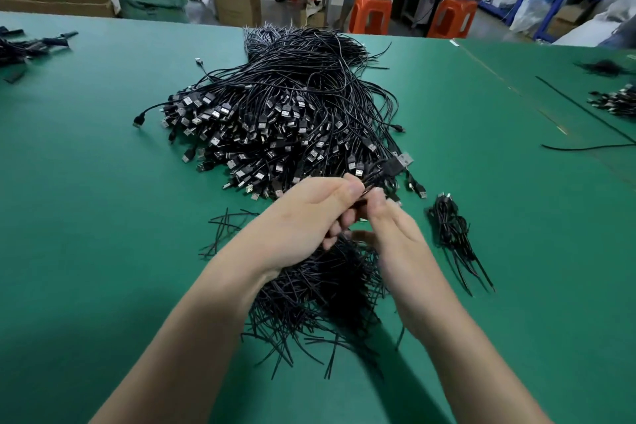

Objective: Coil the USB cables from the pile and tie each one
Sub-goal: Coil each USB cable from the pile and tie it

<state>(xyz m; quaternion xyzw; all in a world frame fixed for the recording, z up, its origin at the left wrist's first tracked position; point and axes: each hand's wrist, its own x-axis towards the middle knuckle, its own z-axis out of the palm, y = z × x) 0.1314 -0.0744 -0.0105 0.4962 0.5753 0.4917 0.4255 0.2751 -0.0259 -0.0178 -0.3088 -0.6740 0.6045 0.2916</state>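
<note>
A big pile of black USB cables lies on the green table, plugs fanned toward me. My left hand and my right hand meet just in front of the pile. Both pinch one black USB cable, whose plug sticks up to the right of my fingers. Under my hands lies a heap of black twist ties. A coiled, tied cable rests on the table to the right of my right hand.
More cable bundles lie at the far left and far right of the table. A loose cable runs across the right side. Beyond the table's far edge stand orange stools, cardboard boxes and a seated person.
</note>
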